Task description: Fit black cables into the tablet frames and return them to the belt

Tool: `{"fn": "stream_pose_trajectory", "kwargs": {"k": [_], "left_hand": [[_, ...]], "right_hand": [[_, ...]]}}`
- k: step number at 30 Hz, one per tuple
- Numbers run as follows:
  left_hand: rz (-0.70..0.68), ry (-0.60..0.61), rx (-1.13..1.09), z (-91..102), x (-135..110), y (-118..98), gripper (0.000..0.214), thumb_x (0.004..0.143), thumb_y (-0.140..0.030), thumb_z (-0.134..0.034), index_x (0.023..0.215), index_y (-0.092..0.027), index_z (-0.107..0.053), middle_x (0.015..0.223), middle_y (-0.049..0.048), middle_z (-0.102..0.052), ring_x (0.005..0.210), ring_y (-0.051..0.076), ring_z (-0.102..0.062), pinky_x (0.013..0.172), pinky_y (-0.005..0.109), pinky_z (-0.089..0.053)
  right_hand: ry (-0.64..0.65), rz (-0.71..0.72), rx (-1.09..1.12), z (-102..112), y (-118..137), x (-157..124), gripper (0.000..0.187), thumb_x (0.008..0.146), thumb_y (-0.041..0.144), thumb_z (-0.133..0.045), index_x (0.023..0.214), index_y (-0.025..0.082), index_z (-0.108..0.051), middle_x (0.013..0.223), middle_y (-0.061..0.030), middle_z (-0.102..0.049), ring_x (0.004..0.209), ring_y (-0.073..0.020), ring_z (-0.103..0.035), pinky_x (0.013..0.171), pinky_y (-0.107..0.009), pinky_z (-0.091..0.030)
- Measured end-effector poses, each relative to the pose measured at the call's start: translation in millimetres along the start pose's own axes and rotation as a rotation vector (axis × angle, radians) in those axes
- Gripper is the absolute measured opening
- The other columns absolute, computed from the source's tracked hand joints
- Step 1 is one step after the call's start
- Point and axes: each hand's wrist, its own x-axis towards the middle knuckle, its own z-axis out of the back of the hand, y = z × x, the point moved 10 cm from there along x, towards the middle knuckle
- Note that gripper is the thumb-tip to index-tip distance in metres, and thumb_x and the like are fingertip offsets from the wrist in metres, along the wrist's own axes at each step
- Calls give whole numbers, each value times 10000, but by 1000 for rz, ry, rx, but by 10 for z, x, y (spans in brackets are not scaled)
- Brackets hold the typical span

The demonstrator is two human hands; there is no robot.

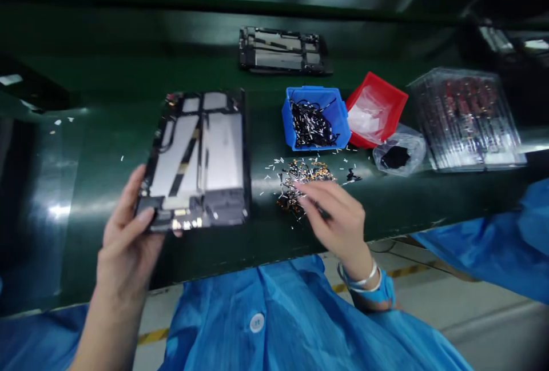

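An opened tablet (222, 151) with silvery battery packs and dark circuit parts is tilted up above the bench. My left hand (128, 228) grips its lower left corner, the thumb on the front and the fingers behind. Over a pile of small metallic and black parts (306, 176), my right hand (337, 211) is held with thumb and forefinger brought close together at the pile's edge. Whatever may lie between those fingertips is too small and blurred to make out. Little white strips are scattered around the pile.
Beyond the pile stands a blue bin (341, 125) of short black cables, beside a red bin (397, 102) with a plastic bag. Further right are a clear bag (418, 151) and stacked clear trays (476, 119). Another opened tablet (281, 59) lies behind. Blue sleeves (493, 239) show at right.
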Motion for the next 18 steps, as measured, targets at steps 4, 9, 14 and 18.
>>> {"fn": "stream_pose_trajectory", "kwargs": {"k": [4, 9, 14, 18], "left_hand": [[-221, 26, 7, 163, 916, -9, 494, 923, -272, -535, 1357, -478, -421, 1446, -119, -448, 1135, 240, -578, 568, 237, -592], [-15, -186, -225, 369, 1938, 179, 631, 743, -230, -684, 1316, -307, -432, 1368, -46, -516, 1132, 233, -565, 701, 325, -580], [244, -247, -191, 233, 2352, 22, 752, 758, 42, -514, 1377, -333, -313, 1447, -147, -438, 1227, 141, -505, 969, 445, -511], [244, -371, -69, 328, 2444, -110, 723, 773, 114, -458, 1398, -222, -324, 1453, -83, -438, 1227, 141, -509, 1057, 469, -454]], "right_hand": [[-152, -181, -186, 175, -486, 193, 125, 878, 217, -581, 865, 213, -705, 755, -21, -682, 657, -137, -609, 627, -277, -483], [-152, -237, -339, 10, -679, 420, 134, 840, 279, -604, 776, 197, -689, 678, 1, -619, 610, -127, -543, 586, -257, -393], [-96, -356, -396, -142, -808, 534, 143, 796, 271, -596, 690, 194, -653, 618, 21, -559, 586, -119, -502, 551, -247, -311], [-113, -373, -318, -32, -779, 524, 160, 775, 217, -551, 628, 194, -609, 591, 34, -525, 554, -100, -467, 556, -242, -324]]}}
